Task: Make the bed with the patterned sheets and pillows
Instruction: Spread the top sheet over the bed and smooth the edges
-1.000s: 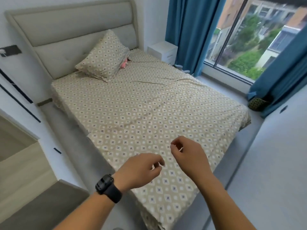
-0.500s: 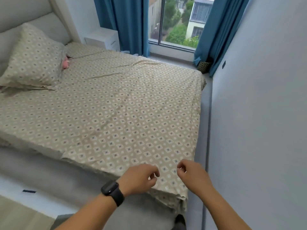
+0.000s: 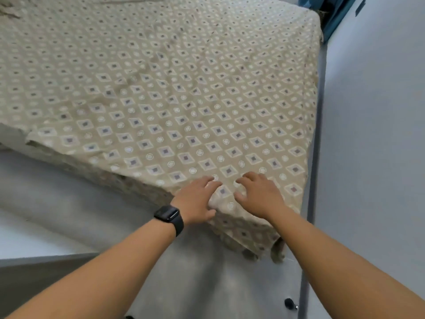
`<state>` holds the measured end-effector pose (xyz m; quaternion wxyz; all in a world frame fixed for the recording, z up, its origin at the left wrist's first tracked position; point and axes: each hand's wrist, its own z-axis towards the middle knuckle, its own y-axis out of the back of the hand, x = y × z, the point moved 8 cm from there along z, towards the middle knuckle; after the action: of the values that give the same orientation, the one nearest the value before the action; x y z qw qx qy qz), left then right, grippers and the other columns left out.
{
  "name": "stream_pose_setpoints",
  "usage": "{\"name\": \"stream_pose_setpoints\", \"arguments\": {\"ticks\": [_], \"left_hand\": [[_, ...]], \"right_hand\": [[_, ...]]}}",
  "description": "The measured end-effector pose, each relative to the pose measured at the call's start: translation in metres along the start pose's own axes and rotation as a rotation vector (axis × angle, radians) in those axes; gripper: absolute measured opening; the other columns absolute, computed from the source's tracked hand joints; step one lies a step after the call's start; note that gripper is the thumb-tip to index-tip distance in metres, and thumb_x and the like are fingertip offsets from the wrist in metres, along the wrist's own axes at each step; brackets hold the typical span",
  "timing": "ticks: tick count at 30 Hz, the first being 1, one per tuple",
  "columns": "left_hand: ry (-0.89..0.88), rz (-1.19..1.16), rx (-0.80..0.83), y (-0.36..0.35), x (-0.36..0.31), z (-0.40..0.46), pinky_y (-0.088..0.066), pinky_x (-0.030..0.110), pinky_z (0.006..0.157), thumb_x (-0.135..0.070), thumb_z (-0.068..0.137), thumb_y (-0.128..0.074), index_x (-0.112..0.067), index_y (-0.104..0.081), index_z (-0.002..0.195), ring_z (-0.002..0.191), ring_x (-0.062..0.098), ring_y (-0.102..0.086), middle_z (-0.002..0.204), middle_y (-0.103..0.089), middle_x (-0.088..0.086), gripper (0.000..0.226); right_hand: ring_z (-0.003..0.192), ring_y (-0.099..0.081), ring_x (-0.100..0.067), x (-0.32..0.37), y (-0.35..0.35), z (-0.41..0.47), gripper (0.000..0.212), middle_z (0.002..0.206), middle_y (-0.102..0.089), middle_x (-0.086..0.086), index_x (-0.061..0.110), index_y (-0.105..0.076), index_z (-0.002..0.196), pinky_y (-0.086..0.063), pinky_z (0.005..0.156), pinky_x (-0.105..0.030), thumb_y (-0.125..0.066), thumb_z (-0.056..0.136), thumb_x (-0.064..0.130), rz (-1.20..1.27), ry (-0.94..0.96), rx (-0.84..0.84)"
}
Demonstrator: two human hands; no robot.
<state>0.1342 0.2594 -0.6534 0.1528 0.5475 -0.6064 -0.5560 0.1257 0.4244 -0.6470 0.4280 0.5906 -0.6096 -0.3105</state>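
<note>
Fingers (image 3: 208, 180) of the left hand (image 3: 196, 201) lie spread and nearly straight on the patterned sheet (image 3: 161, 93), tips on the top surface just past the near corner of the bed, thumb low against the draped edge. The right hand (image 3: 259, 193) sits just beside it, its fingers slightly bent with the tips touching the cloth. Neither hand has a fold pinched or gathered that I can see; both look to rest on the fabric rather than hold it.

The sheet covers the whole mattress in view and hangs over the near corner (image 3: 253, 236), where it droops loose and a little bunched. The near left edge (image 3: 76, 155) is rumpled and lifted, with a pale strip of bed base (image 3: 11, 134) showing beside it. Creases run across the middle.

The step in hand seems to be smoothing and seating this near corner. The next move likely calls for pressing the cloth flat outward, then drawing the hanging part down and under so the corner sits tight. The rumpled left edge would want the same.

A dark watch (image 3: 169, 216) is on the left wrist. Grey floor (image 3: 80, 215) lies near and left; a pale wall (image 3: 372, 134) runs close along the right side of the bed, and a bit of blue curtain (image 3: 333, 17) shows far right.
</note>
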Motion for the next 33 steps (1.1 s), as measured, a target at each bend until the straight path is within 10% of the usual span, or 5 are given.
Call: {"name": "stream_pose_setpoints", "arguments": {"ticks": [5, 14, 22, 28, 33], "left_hand": [[-0.201, 0.312, -0.146, -0.099, 0.043, 0.062, 0.002, 0.041, 0.126, -0.065, 0.076, -0.068, -0.039, -0.002, 0.159, 0.156, 0.023, 0.007, 0.169, 0.002, -0.003, 0.109], [-0.4, 0.178, -0.398, -0.083, 0.031, 0.09, -0.042, 0.027, 0.102, -0.085, 0.065, -0.057, -0.041, -0.05, 0.142, 0.125, 0.005, -0.051, 0.142, -0.048, -0.023, 0.089], [-0.263, 0.276, -0.312, -0.093, 0.029, 0.081, -0.017, 0.032, 0.124, -0.083, 0.072, -0.058, -0.047, -0.027, 0.154, 0.147, 0.006, -0.026, 0.159, -0.027, -0.023, 0.094], [-0.118, 0.431, -0.178, -0.104, 0.024, 0.055, -0.006, 0.038, 0.126, -0.027, 0.097, -0.057, -0.043, 0.002, 0.159, 0.155, 0.012, -0.004, 0.168, -0.001, -0.013, 0.087], [-0.159, 0.476, -0.247, -0.109, 0.026, 0.044, -0.016, 0.038, 0.125, 0.004, 0.089, -0.052, -0.038, -0.003, 0.16, 0.155, 0.013, -0.008, 0.169, -0.004, -0.01, 0.096]], "right_hand": [[0.153, 0.002, -0.023, -0.02, -0.108, 0.054, 0.072, 0.168, 0.002, 0.01, 0.044, -0.002, 0.159, -0.003, 0.123, -0.047, -0.019, 0.093, 0.067, 0.044, -0.033, -0.183], [0.15, -0.008, -0.015, -0.025, -0.115, 0.059, 0.068, 0.164, -0.013, 0.017, 0.046, -0.013, 0.156, -0.009, 0.121, -0.046, -0.025, 0.092, 0.066, 0.049, 0.033, -0.45], [0.153, -0.01, -0.019, -0.022, -0.116, 0.039, 0.074, 0.168, -0.012, 0.013, 0.041, -0.015, 0.158, -0.011, 0.122, -0.047, -0.022, 0.091, 0.071, 0.09, -0.002, -0.454], [0.145, -0.036, -0.024, -0.045, -0.127, -0.029, 0.095, 0.162, -0.033, 0.002, 0.029, -0.024, 0.159, -0.034, 0.114, -0.046, -0.037, 0.083, 0.084, -0.033, -0.169, -0.322], [0.138, -0.042, -0.016, -0.055, -0.14, -0.058, 0.066, 0.154, -0.042, 0.009, 0.028, -0.03, 0.155, -0.039, 0.112, -0.033, -0.055, 0.094, 0.027, -0.098, -0.184, -0.455]]}}
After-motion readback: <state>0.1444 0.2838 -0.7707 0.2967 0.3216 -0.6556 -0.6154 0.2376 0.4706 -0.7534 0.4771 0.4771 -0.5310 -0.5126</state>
